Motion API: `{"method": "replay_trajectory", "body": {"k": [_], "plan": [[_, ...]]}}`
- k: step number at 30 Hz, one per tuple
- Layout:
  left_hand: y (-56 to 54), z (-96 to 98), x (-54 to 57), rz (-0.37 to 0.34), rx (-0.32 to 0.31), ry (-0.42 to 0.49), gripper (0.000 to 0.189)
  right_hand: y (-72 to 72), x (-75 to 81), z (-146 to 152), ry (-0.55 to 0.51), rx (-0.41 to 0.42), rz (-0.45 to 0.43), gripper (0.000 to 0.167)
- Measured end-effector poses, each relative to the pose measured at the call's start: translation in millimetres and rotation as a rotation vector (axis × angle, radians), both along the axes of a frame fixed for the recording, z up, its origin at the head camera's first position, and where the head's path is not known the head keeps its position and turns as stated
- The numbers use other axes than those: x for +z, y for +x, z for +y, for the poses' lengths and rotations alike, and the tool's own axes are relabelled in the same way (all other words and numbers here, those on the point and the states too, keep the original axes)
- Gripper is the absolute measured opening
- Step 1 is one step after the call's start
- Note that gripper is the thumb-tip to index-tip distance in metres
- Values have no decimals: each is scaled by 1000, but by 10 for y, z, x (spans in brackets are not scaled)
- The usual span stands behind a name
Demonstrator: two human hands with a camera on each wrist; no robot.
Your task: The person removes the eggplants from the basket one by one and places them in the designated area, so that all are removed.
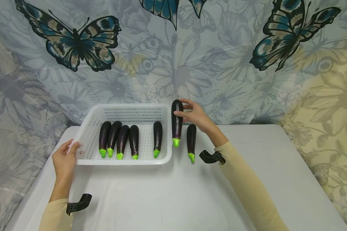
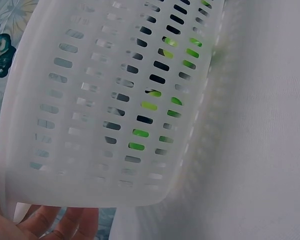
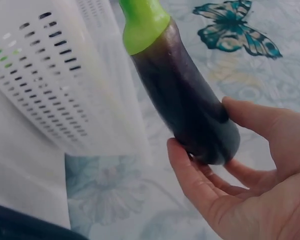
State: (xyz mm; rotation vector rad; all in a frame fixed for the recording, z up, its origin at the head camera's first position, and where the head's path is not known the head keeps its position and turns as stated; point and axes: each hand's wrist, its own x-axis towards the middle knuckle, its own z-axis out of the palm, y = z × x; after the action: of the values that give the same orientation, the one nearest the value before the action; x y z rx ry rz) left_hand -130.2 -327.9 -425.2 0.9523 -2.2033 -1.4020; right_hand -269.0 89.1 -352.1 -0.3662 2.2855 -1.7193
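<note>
My right hand (image 1: 197,115) pinches an eggplant (image 1: 177,120) near its thick dark end, just off the right rim of a white plastic basket (image 1: 124,162). In the right wrist view, thumb and fingers lie round that eggplant (image 3: 185,95), its green stem end pointing up. At the basket's left end my left hand (image 1: 65,157) grips the rim, with the thumb at the edge. The left wrist view shows its fingers (image 2: 65,220) partly behind the basket wall (image 2: 90,192). Several eggplants (image 1: 134,141) lie inside the basket, one apart toward the right.
Another eggplant (image 1: 191,142) lies on the white-covered table (image 1: 173,199), right of the basket and below my right hand. Behind the table hangs a cloth (image 1: 185,70) printed with butterflies and flowers. Black camera mounts (image 1: 79,204) are strapped to both wrists.
</note>
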Motion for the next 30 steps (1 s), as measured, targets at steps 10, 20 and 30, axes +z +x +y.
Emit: {"method": "replay_trajectory", "body": {"k": [10,20,30], "plan": [[16,-21,3,-35,-14,-25,51,-8,-164,262,49,-23,-7,69],[15,-16,1,-23,-7,-24,50,-6,-403,524,76,-40,-61,72],[-1,-9,2,-21,-4,-14,50,4,-547,760,107,-44,-81,72]]}}
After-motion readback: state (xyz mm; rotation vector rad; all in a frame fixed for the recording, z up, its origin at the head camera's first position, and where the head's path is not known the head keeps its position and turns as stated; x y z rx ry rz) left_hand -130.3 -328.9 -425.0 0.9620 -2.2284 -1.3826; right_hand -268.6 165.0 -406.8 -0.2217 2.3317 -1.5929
